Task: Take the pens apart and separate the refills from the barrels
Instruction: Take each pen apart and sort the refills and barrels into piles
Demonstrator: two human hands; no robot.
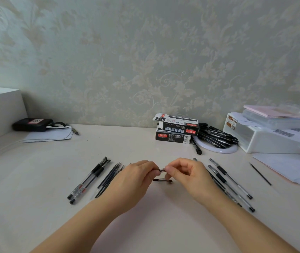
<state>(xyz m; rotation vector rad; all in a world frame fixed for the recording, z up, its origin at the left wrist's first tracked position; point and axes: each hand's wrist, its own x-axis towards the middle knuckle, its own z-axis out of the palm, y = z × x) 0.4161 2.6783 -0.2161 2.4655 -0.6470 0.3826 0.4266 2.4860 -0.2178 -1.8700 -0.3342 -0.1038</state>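
just above the table, left hand (pixel 136 177) and right hand (pixel 185 172) pinch the pen (pixel 162 170) between fingertips.

1. My left hand (pixel 136 177) covers nearly all of the pen (pixel 162 170) it holds; I see only a short metallic tip between the two hands.
2. My right hand (pixel 187 173) hides the near ends of the uppermost pens in the right-hand group (pixel 231 183), so I cannot count them.
3. The small dark piece (pixel 163 180) lying under my fingers is too small to identify (tip cone or cap, I cannot tell).
4. The refills (pixel 109 177) overlap; their number is unclear.
5. Print on the pen boxes (pixel 176 129) is unreadable.
6. The picture's right edge cuts off the papers (pixel 291 170).
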